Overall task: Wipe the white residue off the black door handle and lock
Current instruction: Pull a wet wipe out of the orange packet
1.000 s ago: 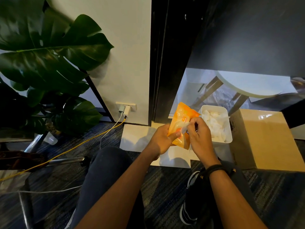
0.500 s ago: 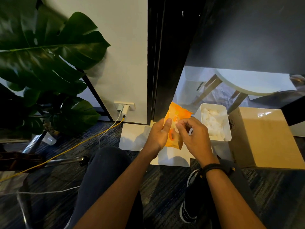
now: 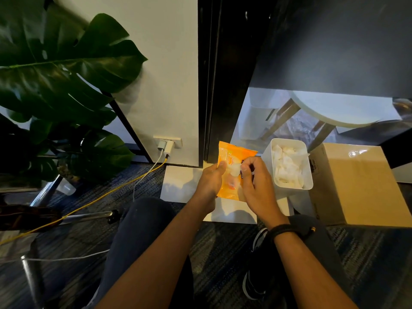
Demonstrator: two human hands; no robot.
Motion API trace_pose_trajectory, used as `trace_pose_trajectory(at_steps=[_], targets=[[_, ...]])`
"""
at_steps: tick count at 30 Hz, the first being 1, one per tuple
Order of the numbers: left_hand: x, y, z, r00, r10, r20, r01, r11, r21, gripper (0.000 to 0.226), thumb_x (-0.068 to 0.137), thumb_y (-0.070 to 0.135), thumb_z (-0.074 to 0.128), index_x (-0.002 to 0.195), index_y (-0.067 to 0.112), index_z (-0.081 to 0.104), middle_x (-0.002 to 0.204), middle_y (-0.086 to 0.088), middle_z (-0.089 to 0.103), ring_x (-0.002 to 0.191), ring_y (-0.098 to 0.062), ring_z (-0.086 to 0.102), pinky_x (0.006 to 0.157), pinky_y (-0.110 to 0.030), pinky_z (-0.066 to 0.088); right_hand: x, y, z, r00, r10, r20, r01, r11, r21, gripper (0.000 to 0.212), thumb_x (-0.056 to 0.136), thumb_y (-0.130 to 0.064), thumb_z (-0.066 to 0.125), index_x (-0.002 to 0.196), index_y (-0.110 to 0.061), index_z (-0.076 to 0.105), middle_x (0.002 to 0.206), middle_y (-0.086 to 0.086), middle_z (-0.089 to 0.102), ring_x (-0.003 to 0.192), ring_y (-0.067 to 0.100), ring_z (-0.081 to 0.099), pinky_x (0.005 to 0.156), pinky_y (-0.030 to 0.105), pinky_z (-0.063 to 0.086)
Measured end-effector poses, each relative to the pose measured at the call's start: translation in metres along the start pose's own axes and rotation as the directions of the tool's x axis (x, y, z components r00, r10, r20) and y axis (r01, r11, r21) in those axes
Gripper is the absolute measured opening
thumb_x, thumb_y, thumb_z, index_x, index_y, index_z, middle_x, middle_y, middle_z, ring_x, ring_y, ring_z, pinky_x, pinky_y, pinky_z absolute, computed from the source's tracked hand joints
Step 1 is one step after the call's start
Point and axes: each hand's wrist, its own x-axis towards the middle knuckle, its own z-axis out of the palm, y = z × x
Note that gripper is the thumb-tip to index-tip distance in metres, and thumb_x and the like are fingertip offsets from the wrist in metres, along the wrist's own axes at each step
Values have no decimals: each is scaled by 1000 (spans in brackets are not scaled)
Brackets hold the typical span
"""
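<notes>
An orange wipe packet (image 3: 231,157) is held upright in front of me, low by the floor. My left hand (image 3: 210,181) grips its left side, thumb on the front. My right hand (image 3: 256,184) pinches a white wipe (image 3: 234,170) that sticks out of the packet's front. The black door (image 3: 229,63) rises just behind the packet. Its handle and lock are out of view.
A white bin (image 3: 289,166) full of crumpled white tissues stands right of the packet, beside a cardboard box (image 3: 359,186). White sheets (image 3: 180,181) lie on the carpet. A large plant (image 3: 66,74), a wall socket (image 3: 167,143) with cables, and chrome chair legs (image 3: 87,216) fill the left.
The packet has dropped slightly and my right hand has shifted from its top edge to the front opening, where a white wipe now shows between the fingers.
</notes>
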Motion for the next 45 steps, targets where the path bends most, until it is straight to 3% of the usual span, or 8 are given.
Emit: trace_pose_trajectory(at_steps=[4,11,21,24,28,35,39,45], targets=[[1,0,-1,986,165,-14,-161,975,153,40,117,42,38,122,17,69,108,-3,77,98,-18,75,76,-26,57,3,-4,-8,999,7,-48,-8,1000,-27,13,102,-35,65,106,-23,66,102,-10,66,93,6,62,79,18,53],[0,-4,0,985,171,-18,-165,969,184,40,117,38,40,124,12,69,112,-9,76,100,-23,74,76,-27,56,1,-2,-12,994,-104,-31,94,966,-240,10,102,-33,66,97,-24,70,101,-7,69,91,10,62,81,26,54],[-6,13,1,996,-87,27,81,981,177,33,113,29,52,86,14,66,88,-15,74,91,-31,70,99,-50,59,-5,-7,0,978,-167,-128,165,986,-23,12,104,-23,60,95,-17,64,95,-9,63,92,12,61,77,33,55],[-6,12,-1,998,60,7,-61,990,127,36,113,28,50,85,16,69,69,-3,73,74,-21,69,78,-37,59,-3,-10,-4,973,-170,-159,165,985,-43,9,104,-21,62,96,-17,62,95,-9,62,89,11,60,75,33,54],[-5,10,-5,980,198,-6,-196,972,129,21,109,32,62,92,26,73,86,2,76,76,-10,73,67,-23,59,3,-4,-15,988,-138,-72,119,968,-220,5,102,-29,65,97,-27,62,97,-12,62,88,10,59,74,33,55],[-5,6,-6,976,169,-134,-143,971,190,29,104,24,68,88,2,77,78,-12,70,70,-20,63,66,-32,53,4,-4,-14,973,-223,56,228,909,-348,9,103,-28,62,96,-23,65,104,-4,64,94,12,56,81,30,52],[-5,6,-6,982,110,-155,-82,981,175,33,101,21,66,80,-2,75,72,-19,70,70,-26,62,67,-35,52,1,-5,-5,963,-261,63,268,942,-203,10,105,-18,60,95,-19,62,99,-9,60,91,10,55,79,21,46],[-6,7,-2,985,125,-117,-102,978,184,39,106,23,60,73,8,74,64,-7,72,66,-18,66,64,-27,56,-3,-8,5,998,-14,-65,22,992,125,12,108,-22,54,103,-12,59,99,-7,62,93,10,62,82,17,50]])
